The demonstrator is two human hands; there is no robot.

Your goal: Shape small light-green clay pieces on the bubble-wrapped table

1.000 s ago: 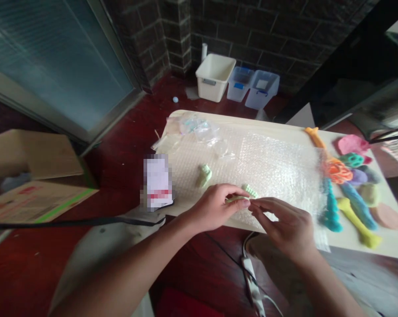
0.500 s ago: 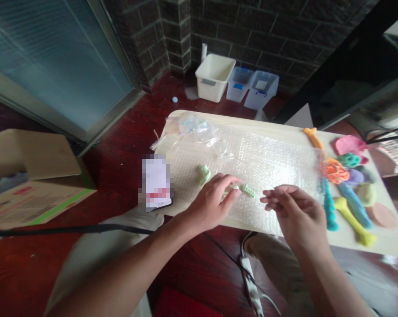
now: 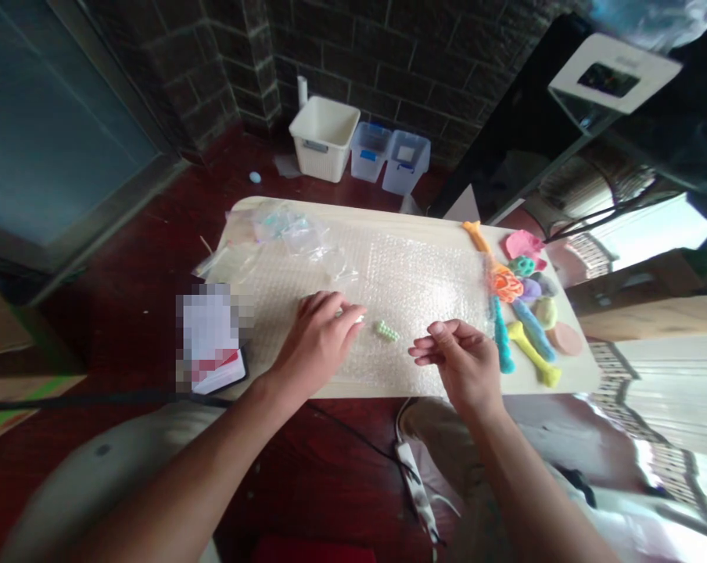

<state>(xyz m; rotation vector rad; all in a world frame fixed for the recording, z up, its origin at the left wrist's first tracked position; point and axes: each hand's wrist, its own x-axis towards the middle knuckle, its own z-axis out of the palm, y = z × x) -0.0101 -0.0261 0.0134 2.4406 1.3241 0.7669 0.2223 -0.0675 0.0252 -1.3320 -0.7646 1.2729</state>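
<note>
My left hand [image 3: 318,340] is curled low over the table, its fingers closed round a pale green piece [image 3: 359,317] that is mostly hidden; only small bits show by the thumb and fingertips. Just right of it, a small bumpy green piece [image 3: 387,331], like a short row of beads, lies on the bubble wrap [image 3: 424,285]. My right hand [image 3: 462,360] hovers to the right of that piece, apart from it. Its thumb presses against the index finger while other fingers stretch left; whether anything sits in the pinch cannot be seen.
Coloured clay-like shapes lie at the table's right end, among them a yellow bone-like piece [image 3: 532,356] and an orange bundle [image 3: 506,284]. Clear plastic bags [image 3: 295,231] lie at the far left. A power strip [image 3: 418,489] and bins [image 3: 325,145] are on the floor.
The view has swung right, shifting the table leftward. My left hand has moved away from the bumpy green piece and now covers where the other pale green piece lay. My right hand keeps its pinched pose.
</note>
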